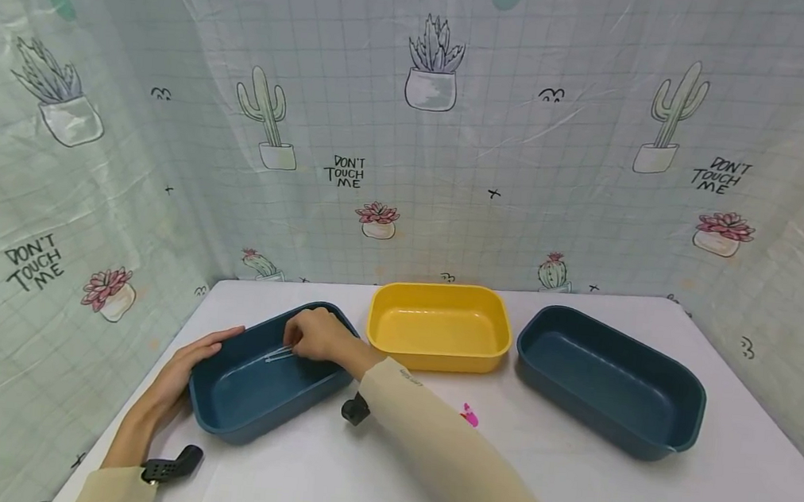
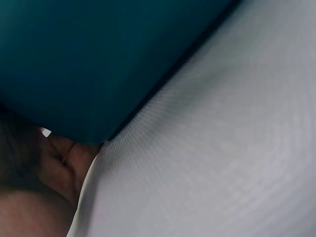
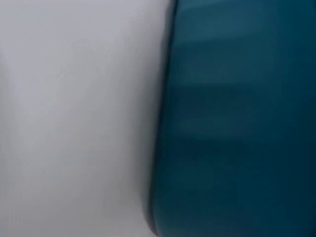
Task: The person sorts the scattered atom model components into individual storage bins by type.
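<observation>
In the head view, my left hand (image 1: pixel 179 371) rests along the outer left side of a dark blue bin (image 1: pixel 236 424), its fingers fairly straight by the rim. The left wrist view shows part of that hand (image 2: pixel 64 168) against the bin's wall (image 2: pixel 98 69). My right hand (image 1: pixel 319 334) reaches down into the same bin with bent fingers. It pinches some thin pale sticks (image 1: pixel 278 354), whose ends stick out to the left of the fingertips. Their exact kind is too small to tell. Only the bin's outer wall (image 3: pixel 237 118) and the white tabletop appear in the right wrist view.
A yellow bin (image 1: pixel 435 361) stands at the back middle, beside the blue one. Another dark blue bin (image 1: pixel 610 417) is at the right. A small pink item (image 1: pixel 470 416) lies on the white table (image 1: pixel 267 478), partly behind my right sleeve. Printed curtains (image 1: pixel 424 165) surround the table.
</observation>
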`<state>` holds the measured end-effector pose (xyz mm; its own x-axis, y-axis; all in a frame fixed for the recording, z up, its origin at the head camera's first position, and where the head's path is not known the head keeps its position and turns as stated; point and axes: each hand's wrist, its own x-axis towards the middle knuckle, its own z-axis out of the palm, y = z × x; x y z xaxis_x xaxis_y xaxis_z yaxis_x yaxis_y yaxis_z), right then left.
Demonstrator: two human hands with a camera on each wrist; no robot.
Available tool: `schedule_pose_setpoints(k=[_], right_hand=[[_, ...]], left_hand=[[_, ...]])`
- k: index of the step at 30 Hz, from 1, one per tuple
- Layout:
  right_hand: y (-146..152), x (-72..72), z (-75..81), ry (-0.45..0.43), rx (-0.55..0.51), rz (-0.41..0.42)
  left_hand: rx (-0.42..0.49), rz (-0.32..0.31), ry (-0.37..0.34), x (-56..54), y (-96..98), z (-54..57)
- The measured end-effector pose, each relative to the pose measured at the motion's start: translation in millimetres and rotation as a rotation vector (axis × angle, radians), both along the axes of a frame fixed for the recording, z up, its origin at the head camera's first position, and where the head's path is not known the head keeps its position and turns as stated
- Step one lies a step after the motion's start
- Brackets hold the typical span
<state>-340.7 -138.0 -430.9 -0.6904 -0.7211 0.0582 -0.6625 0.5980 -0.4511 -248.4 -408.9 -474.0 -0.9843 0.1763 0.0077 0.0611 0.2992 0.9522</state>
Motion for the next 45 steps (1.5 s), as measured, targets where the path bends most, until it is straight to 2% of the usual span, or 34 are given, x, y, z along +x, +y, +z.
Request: schedule_pose_setpoints(k=[10,19,26,33,38,45], right_hand=[[34.8,1.5,17.9,-0.054,-0.112,0.093],[68.5,9.9,44.0,-0.023,-0.134,0.096],[89.6,14.6,57.6,0.012,-0.185,0.125],[114.6,28.5,65.3,0.005,-0.172,0.122],[137.8,37.7,69.7,0.021,-0.184,0.129],[174.2,48.2,67.4,0.013,-0.193,0.055]], left_hand=[[0.000,0.009,-0.002,-2.2,0.1,-0.2],[0.003,-0.005,0.010,-3.0,-0.2,-3.1],[-0.018,0.008,0.004,-2.7,-0.3,-2.8],[-0.022,0.013,-0.020,-1.7,0.8,-5.0],[-0.018,0.003,-0.008,-0.8,0.1,-5.4],[-0.021,-0.003,0.008,-2.7,-0.2,-2.7]])
